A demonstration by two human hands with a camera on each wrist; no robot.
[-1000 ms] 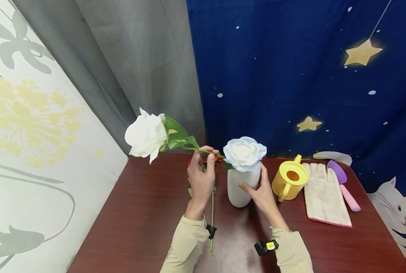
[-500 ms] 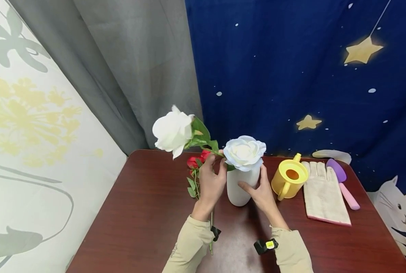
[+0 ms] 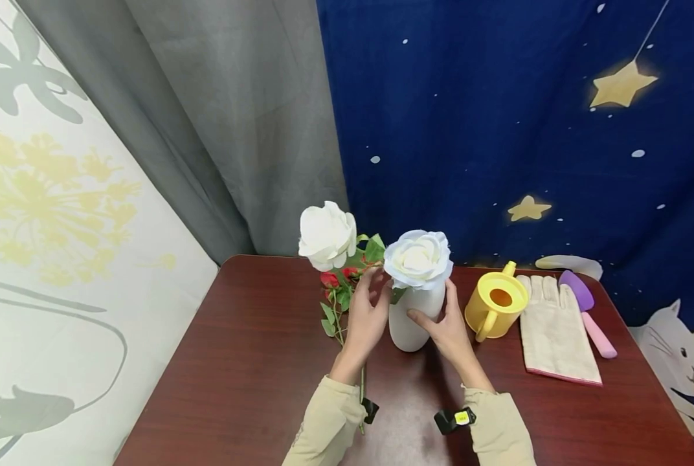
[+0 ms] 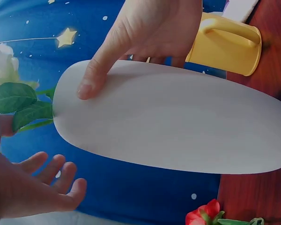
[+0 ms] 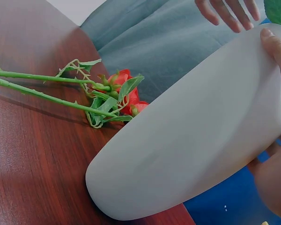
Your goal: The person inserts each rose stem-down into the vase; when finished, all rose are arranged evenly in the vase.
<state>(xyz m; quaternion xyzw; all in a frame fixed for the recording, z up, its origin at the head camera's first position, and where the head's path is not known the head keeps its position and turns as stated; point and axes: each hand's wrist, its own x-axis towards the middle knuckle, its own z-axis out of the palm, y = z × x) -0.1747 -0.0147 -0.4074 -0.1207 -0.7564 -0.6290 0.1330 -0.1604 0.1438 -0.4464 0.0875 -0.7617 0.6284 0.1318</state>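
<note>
Dark red table [image 3: 248, 362] below, starry blue curtain [image 3: 417, 97] behind. We see the white rose [image 3: 327, 237] swung in towards the vase [image 3: 408, 320], its head now just beside the pale blue rose [image 3: 418, 259]; its stem [image 4: 37, 125] seems to be at or inside the mouth, so its placing looks well along. Our right hand [image 3: 450, 333] grips the vase. Our left hand [image 3: 366, 318] has loosely spread fingers; we cannot tell whether its thumb touches the stem.
</note>
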